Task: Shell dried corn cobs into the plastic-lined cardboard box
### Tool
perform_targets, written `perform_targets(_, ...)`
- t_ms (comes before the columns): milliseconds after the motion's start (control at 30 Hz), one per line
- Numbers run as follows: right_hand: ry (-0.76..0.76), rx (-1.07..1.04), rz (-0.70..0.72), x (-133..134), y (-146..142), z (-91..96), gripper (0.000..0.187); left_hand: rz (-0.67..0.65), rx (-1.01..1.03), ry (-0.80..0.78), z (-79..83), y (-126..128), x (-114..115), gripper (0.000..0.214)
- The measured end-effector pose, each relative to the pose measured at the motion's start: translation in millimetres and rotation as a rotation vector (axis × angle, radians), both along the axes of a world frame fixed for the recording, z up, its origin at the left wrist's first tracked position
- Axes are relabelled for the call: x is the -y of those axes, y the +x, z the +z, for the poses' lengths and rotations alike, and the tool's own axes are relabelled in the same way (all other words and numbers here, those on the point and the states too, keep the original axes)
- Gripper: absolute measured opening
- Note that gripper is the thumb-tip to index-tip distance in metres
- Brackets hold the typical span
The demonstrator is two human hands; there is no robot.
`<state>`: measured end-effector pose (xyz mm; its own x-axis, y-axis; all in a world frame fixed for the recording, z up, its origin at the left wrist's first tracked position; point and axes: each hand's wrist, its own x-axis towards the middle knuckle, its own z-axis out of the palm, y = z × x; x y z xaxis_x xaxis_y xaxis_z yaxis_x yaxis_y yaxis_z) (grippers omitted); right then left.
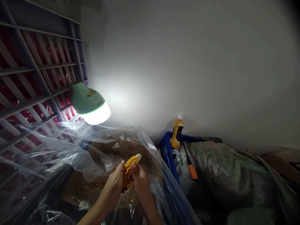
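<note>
A yellow corn cob (pixel 127 171) is gripped between my two hands, tilted with its pale bare tip up and to the right. My left hand (pixel 117 176) holds its left side, thumb along the kernels. On the right side, near the tip, my right hand (pixel 138 175) is closed round it with the thumb pressed on the kernels. Below the cob, loose corn kernels (pixel 97 185) lie in a container lined with brown cardboard (pixel 77 187) and clear plastic sheeting (pixel 103 165). My hands partly hide the cob's lower end.
A lit green lamp (pixel 87 98) hangs from a slatted plastic crate (pixel 37 67) at the left. To the right, a blue basket (pixel 167 150) holds a yellow bottle (pixel 177 132) and an orange-handled tool (pixel 192 172). Large sacks (pixel 229 168) lie beyond, along a pale wall (pixel 187 62).
</note>
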<state>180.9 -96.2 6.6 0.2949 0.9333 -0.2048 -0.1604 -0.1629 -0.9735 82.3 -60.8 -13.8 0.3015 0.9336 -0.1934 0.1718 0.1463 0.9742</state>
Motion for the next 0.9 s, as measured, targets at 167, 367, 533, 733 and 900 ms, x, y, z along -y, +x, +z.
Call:
perform_targets(167,-0.019,-0.052,-0.05,1.3,-4.1,-5.6,0.047,-0.013,0.034,0.042,0.2,0.2,2.2,0.052)
perform_targets(367,-0.037,-0.455,-0.19,0.0,6.1,-2.3,0.045,-0.056,-0.048,0.226,13.3,5.6,0.2,0.036)
perform_targets(533,-0.023,-0.454,-0.264,1.9,15.3,5.9,0.051,-0.169,-0.084,0.305,15.1,9.9,-2.1,0.032)
perform_targets(733,-0.003,-0.539,-0.337,3.3,15.0,3.0,0.043,-0.183,-0.015,0.307,6.6,18.4,1.4,0.032)
perform_targets(900,0.048,-0.433,-0.298,7.3,12.8,-3.2,0.051,-0.148,0.137,0.124,-3.4,23.6,4.2,0.042)
